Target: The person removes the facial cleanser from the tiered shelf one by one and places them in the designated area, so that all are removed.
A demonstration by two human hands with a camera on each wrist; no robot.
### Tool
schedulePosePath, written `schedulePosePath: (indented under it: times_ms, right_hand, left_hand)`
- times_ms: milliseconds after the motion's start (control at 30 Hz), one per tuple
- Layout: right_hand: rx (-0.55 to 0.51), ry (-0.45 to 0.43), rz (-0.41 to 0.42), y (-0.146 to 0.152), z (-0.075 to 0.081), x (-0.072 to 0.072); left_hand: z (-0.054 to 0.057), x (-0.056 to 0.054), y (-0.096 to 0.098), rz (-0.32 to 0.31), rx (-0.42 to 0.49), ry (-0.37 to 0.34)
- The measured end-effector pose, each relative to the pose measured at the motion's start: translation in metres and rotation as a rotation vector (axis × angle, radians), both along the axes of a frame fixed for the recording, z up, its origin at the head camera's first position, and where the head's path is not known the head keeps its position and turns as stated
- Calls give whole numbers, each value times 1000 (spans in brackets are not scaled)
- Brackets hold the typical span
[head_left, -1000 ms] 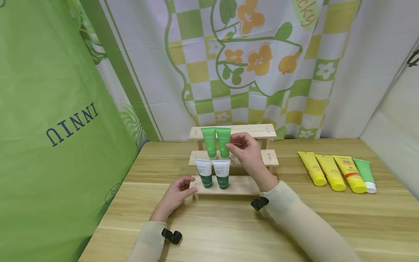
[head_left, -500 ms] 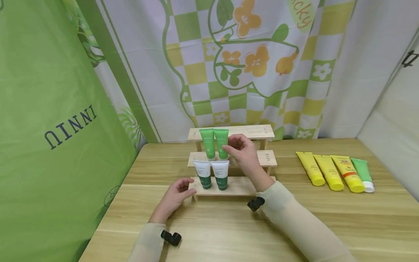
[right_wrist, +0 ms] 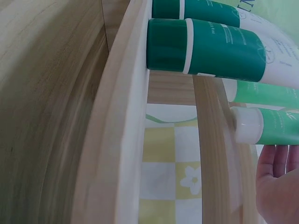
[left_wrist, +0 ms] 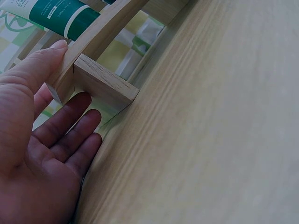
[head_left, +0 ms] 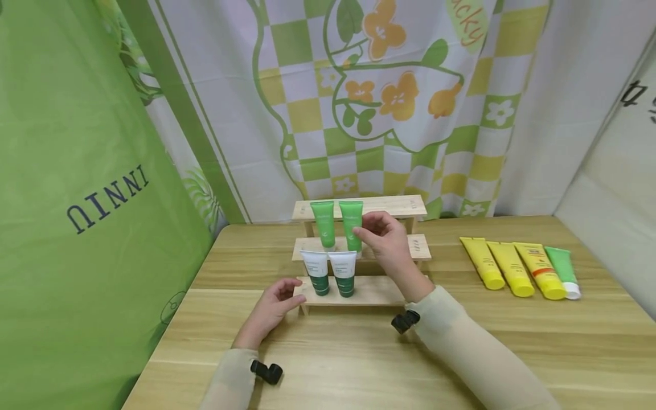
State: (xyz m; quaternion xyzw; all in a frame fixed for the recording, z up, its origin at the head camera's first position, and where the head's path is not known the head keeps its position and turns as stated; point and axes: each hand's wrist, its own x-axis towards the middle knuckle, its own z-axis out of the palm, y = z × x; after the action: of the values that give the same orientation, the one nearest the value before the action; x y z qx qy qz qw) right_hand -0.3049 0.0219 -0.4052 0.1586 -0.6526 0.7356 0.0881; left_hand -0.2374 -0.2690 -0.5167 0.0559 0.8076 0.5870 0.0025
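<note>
A three-tier wooden display stand point(head_left: 381, 291) stands on the table. My right hand point(head_left: 389, 242) pinches the right one of two light green tubes point(head_left: 352, 219), which is upright on its cap on the middle tier. Its left neighbour, another light green tube point(head_left: 323, 222), stands a small gap away. Two white and dark green tubes, a left one point(head_left: 315, 270) and a right one point(head_left: 343, 272), are upright on the lowest tier. My left hand point(head_left: 274, 307) holds the left end of that tier; in the left wrist view the thumb point(left_wrist: 56, 49) lies on the board and the lower fingers are loosely bent.
On the table point(head_left: 359, 353) at the right lie several tubes side by side: yellow ones point(head_left: 509, 267) and a green one with a white cap point(head_left: 564, 270). A patterned curtain point(head_left: 379, 114) hangs behind the stand. Green cloth point(head_left: 102, 256) borders the left side.
My right hand has shifted the right light green tube a little to the right, so a gap now separates the pair. The left hand stays at the stand's end. The head view drifts slightly.
</note>
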Motion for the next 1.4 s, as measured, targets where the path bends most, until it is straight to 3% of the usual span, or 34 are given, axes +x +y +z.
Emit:
schedulePosePath:
  times_ms: [267, 533, 800, 933, 1400]
  right_hand:
    - [-9, 0, -36, 22, -1, 13]
    - [-65, -10, -34, 47, -1, 27]
    - [-78, -18, -54, 77, -5, 40]
    - [-53, 6, -88, 93, -6, 46]
    - [15, -56, -169, 132, -18, 59]
  left_hand:
    - [-1, 1, 1, -2, -13, 7]
    - [2, 2, 0, 26, -36, -29]
    - [29, 15, 8, -7, -41, -54]
    - [34, 17, 12, -12, -36, -46]
    - [29, 14, 12, 5, -8, -69]
